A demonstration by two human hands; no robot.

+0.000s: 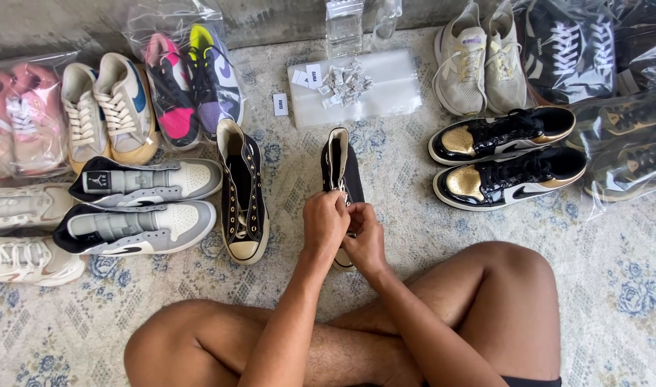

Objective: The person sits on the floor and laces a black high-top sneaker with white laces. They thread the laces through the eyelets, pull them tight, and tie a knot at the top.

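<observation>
Black high-top canvas shoe (pixel 340 161) lay on the patterned rug (pixel 615 279) straight ahead of the seated person, its long axis running away from the body, with the open collar at the far end and the toe hidden beneath the hands. Both hands met over the shoe's near half, at the lacing. The left hand (pixel 325 222) was curled, its fingertips pinched on what looked like a white lace near the eyelets; the right hand (pixel 365 240) was closed beside it, touching it, fingers bent onto the same part of the shoe, though what exactly they gripped could not be made out. Each hand sat directly on the shoe, the left a little farther up its length toward the collar. The matching black high-top (pixel 242 193) lay apart to the left, roughly parallel, its eyelets showing no lace. Beyond it were grey and white sneakers (pixel 145 204); on the right lay a glossy black and gold pair (pixel 504 158). A clear plastic bag with small paper packets (pixel 349 86) rested farther ahead.
</observation>
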